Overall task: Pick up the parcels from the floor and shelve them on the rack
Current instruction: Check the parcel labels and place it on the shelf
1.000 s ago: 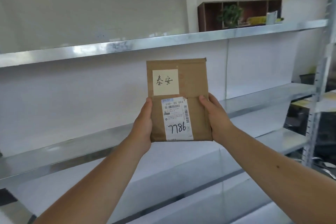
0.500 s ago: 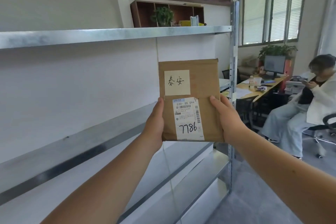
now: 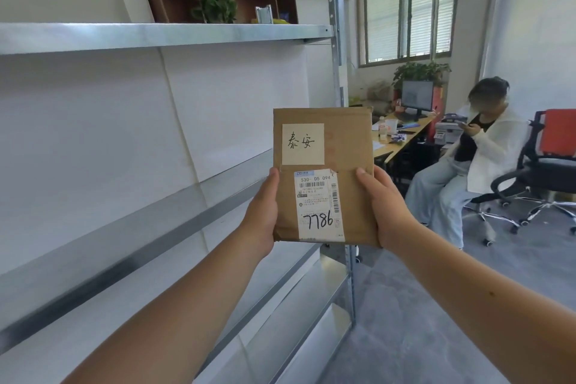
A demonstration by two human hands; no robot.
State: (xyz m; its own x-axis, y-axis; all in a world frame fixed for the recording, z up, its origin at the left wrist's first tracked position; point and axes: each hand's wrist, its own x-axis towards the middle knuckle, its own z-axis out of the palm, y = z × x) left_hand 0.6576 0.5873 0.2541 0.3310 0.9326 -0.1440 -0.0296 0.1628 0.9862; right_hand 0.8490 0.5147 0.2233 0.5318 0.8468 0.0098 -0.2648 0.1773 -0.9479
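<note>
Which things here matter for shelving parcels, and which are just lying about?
For the job: brown parcel, gripped by left hand and right hand; metal rack.
Lying about: wooden cubby, potted plant, monitor, desk, seated person, office chair.

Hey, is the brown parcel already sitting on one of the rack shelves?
No, the left hand and right hand hold the parcel up in front of the rack.

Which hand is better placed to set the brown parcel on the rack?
Probably the left hand: it grips the brown parcel beside the rack shelf; the right hand holds the far edge.
</note>
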